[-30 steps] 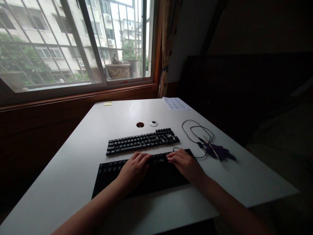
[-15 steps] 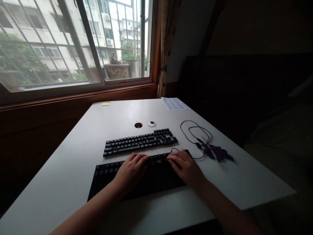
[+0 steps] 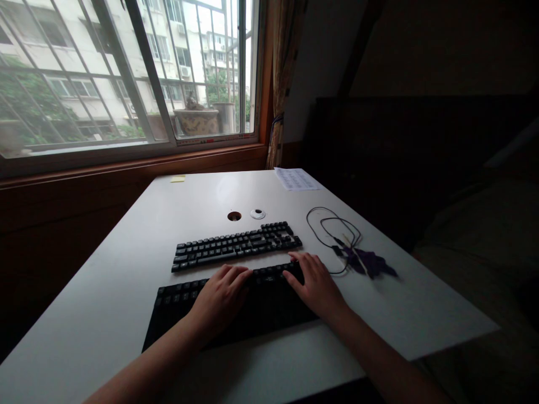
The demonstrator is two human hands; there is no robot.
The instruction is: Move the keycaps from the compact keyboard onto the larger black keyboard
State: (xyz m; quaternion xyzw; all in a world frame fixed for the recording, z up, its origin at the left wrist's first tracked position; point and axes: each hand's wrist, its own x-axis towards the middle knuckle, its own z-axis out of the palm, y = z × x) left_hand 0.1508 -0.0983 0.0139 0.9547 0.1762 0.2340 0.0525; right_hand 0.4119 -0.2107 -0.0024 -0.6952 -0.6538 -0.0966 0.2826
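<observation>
A black keyboard (image 3: pixel 269 308) lies near me on the white table, with keycaps along its far rows and a dark, indistinct near part. My left hand (image 3: pixel 223 292) rests on its middle, fingers loosely bent over the far rows and fingertips partly hidden. On its right part is my right hand (image 3: pixel 314 283), open, the thumb apart from the fingers, which reach over the far edge. Nothing shows between them. Just beyond lies a block of black keycaps (image 3: pixel 236 247) in keyboard layout, with white gaps at its right end.
A looped black cable (image 3: pixel 311 224) and a dark purple cloth (image 3: pixel 370 264) with a thin pale stick (image 3: pixel 362 261) lie at the right. Farther back are a round hole (image 3: pixel 234 216), its white cover (image 3: pixel 257 214), a printed sheet (image 3: pixel 297 179) and a yellow note (image 3: pixel 178 178).
My right hand's fingers have spread and reached slightly forward past the keyboard's far edge; before, they were bent over its keys. My left hand stays on the keyboard. The view has shifted slightly.
</observation>
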